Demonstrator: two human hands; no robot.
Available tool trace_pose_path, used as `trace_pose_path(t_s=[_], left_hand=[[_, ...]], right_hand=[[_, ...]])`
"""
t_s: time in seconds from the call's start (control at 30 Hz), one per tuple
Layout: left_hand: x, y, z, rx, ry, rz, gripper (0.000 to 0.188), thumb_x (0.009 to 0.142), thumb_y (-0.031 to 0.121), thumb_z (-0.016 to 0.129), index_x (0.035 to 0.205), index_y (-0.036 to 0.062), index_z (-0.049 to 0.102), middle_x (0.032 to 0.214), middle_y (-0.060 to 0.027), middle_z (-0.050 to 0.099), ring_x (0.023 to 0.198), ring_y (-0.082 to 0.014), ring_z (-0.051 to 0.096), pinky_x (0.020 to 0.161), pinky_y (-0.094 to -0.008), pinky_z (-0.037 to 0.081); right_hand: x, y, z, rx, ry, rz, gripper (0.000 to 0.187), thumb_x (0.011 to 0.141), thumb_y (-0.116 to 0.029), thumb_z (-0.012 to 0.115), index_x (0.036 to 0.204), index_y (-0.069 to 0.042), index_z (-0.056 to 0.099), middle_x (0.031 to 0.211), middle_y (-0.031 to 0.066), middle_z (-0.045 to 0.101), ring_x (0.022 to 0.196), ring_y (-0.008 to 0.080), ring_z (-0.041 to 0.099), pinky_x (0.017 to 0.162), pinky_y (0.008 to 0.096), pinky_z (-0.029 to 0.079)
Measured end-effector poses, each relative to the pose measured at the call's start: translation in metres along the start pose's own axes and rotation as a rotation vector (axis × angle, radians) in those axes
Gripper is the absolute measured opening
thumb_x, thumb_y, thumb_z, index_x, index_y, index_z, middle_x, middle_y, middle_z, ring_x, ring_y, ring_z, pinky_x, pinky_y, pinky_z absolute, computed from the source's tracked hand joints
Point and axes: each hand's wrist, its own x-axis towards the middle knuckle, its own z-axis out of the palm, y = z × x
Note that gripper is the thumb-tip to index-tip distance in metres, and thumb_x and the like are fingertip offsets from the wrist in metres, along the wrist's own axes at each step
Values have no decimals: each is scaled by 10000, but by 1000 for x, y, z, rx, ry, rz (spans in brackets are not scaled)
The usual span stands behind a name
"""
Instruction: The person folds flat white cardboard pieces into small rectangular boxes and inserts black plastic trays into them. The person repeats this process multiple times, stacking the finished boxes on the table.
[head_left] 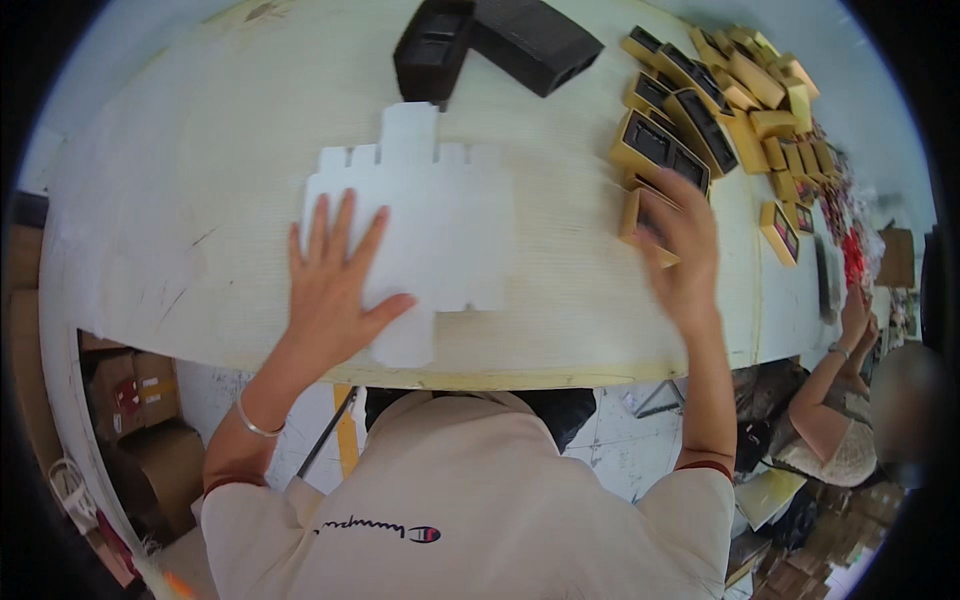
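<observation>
A white die-cut cardboard blank (450,240) lies flat on the table in front of me, its tabs and slots along the far edge. Spread across its left part is my left hand (335,275), fingers apart and palm down. My right hand (683,235) is over a small gold box (633,215) at the near end of a group of gold boxes. Its fingers are curved and blurred, and whether they grip that box cannot be made out. Just beyond it sits a larger gold box with a black insert (650,140).
Two stacks of black trays (433,50) (535,45) stand at the far edge of the blank. Many gold boxes (755,75) are heaped at the far right. Another person's hands (857,315) work at the right. Brown cartons (130,390) fill a space below the table's left side.
</observation>
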Motion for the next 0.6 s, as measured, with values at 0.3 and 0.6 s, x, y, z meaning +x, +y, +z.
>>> trace_pose_path(t_s=[0.3,0.6], left_hand=[[7,0,-36,-95,-132,111,826,732,338,747,1432,126,364,1491,-202,267,1410,-365,175,1123,-548,126],[9,-24,-19,-469,-28,-149,732,838,333,683,1387,-27,361,1377,-267,389,1248,-395,400,1012,-407,378]], right_hand=[[23,-98,49,287,-448,-280,572,705,-289,769,1186,-44,581,1343,175,481,1213,356,476,1004,439,397],[10,-54,53,481,-346,129,507,840,-116,657,1277,53,464,1278,247,494,1118,389,524,970,394,423]])
